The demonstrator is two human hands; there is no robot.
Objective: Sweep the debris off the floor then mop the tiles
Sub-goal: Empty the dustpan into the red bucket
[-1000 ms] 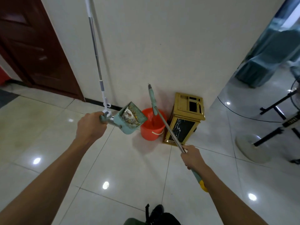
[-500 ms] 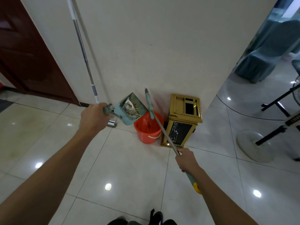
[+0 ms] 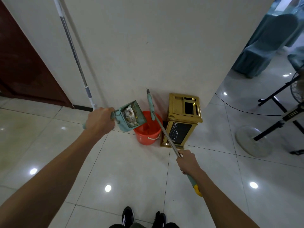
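Head view, now: the left hand has its grip wrapped round the handle of a teal plastic dustpan, holding it raised and tilted over the rim of the round orange plastic bucket. The swept debris, pale scraps and brownish bits, lies inside the pan, none of it tipped out yet as far as can be seen. The right hand has its grip curled round the metal shaft of a teal-and-steel broom handle with a yellow end cap, which slants up toward the wall across the bucket's right edge; I cannot see the broom's head. A white-and-grey mop pole leans against the cream wall, its foot hidden behind the left hand. Just right of the bucket, close enough that I cannot tell if they touch, stands a gold-framed bin with a black marbled panel. Glossy pale floor tiles show only light reflections near the 2 dark shoes.

Against the head view 1 second ago, the person has stepped nearer the wall, and the pan has travelled from left of the bucket to overlap its near-left rim. My judgement: sweeping is essentially finished and emptying the pan is the step in hand; mopping has not begun, since the mop stands unused.
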